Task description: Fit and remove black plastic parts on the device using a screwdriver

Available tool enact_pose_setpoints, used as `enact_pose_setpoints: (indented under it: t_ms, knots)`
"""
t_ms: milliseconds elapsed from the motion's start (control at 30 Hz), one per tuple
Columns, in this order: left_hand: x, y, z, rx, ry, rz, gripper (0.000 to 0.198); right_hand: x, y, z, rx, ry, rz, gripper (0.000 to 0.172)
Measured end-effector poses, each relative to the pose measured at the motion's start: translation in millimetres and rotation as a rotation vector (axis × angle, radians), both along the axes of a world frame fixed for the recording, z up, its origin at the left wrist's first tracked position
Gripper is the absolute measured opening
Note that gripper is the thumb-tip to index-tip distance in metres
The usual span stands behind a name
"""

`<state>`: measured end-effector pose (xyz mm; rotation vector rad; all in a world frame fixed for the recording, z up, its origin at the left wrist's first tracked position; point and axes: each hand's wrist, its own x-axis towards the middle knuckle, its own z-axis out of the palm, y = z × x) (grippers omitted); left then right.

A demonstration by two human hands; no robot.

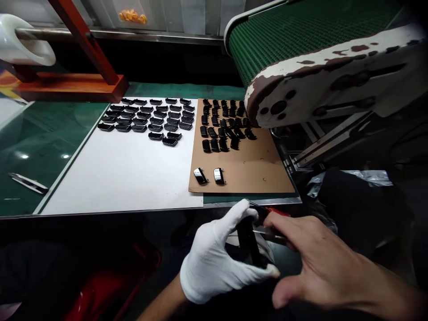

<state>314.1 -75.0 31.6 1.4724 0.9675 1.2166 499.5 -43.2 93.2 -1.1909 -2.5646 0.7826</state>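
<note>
My left hand (214, 258), in a white glove, is closed round a glossy black plastic part (250, 243) held upright below the table's front edge. My bare right hand (317, 263) is beside it, fingers curled on a small tool with a red handle (274, 213) and a metal blade touching the part. Two black parts (210, 175) lie alone at the near end of a brown cardboard sheet (254, 169). Further back on it stand several more black parts (224, 125).
A white sheet (127, 174) on the green table carries rows of several black parts (150, 117). A green conveyor belt (301, 40) with a worn white side plate overhangs at right. A blade tool (28, 183) lies at left. An orange frame (76, 80) stands at back left.
</note>
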Motion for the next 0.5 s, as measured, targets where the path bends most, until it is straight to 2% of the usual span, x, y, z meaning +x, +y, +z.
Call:
enact_pose_setpoints:
  t_ms: [200, 333, 500]
  knots:
    - [1.6, -5.2, 2.6, 0.037, -0.041, 0.027, 0.089, -7.6, -5.2, -6.5, 0.176, -0.037, -0.053, 0.073]
    - [2.0, -6.3, 4.9, 0.046, -0.039, 0.019, 0.09, -6.3, -8.6, -7.6, 0.185, -0.07, -0.062, 0.078]
    - [4.3, -7.1, 4.5, 0.032, -0.052, 0.025, 0.09, -6.6, -10.3, -9.0, 0.221, -0.069, -0.058, 0.071]
